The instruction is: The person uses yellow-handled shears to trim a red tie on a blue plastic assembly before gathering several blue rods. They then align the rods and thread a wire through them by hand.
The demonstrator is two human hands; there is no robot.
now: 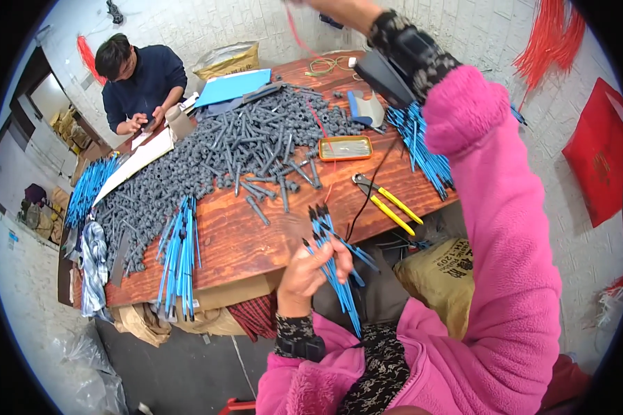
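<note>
A heap of parts [214, 142] spreads over the left and middle of the tabletop [225, 257], a folder [232, 87] at its back by the far edge. To its front right I see a tin [345, 148], pliers [389, 204] at the near edge, and a rod bundle [426, 153] along the right edge. Another bundle [179, 256] overhangs the near edge at left; more rods [346, 304] are in the left hand [310, 274], before that edge.

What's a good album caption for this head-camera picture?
Right arm raised, left fingers grip thin blue sticks beside a wooden table heaped with grey parts.
</note>
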